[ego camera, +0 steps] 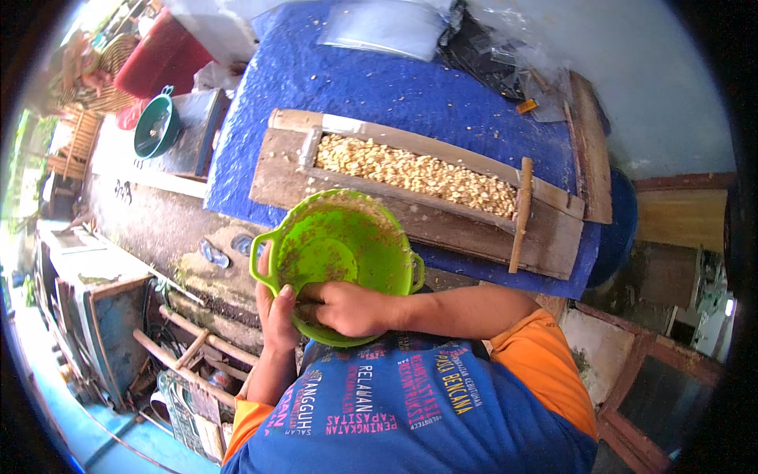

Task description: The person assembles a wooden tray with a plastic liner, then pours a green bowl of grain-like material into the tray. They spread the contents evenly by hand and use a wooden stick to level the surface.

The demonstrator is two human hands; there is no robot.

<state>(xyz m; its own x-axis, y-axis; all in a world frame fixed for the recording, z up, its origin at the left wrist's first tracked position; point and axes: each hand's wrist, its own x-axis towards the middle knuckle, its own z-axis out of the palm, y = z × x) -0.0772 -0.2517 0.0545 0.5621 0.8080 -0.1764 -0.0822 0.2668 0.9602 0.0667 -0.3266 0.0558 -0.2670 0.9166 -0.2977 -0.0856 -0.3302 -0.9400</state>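
A bright green plastic basin [385, 260] with two side handles is tilted in front of my torso. My left hand [277, 314] grips it at the left rim, thumb over the edge by the handle. My right hand [349, 308] is inside the basin near its lower side; its fingers are curled and partly hidden. Pale brown residue clings to the basin's inner wall. Just beyond it, a long wooden frame [408, 207] on a board [284, 157] is filled with pale yellow bean-like pieces [414, 172]. A wooden stick [521, 216] lies across the frame's right end.
Blue plastic sheeting [379, 89] covers the table, with scattered bits on it. Clear plastic sheets [385, 29] and a black plastic bag [482, 56] lie at the back. A dark green colander-like bowl [157, 127] stands left; sandals [214, 253] and a bamboo ladder [189, 352] are lower left.
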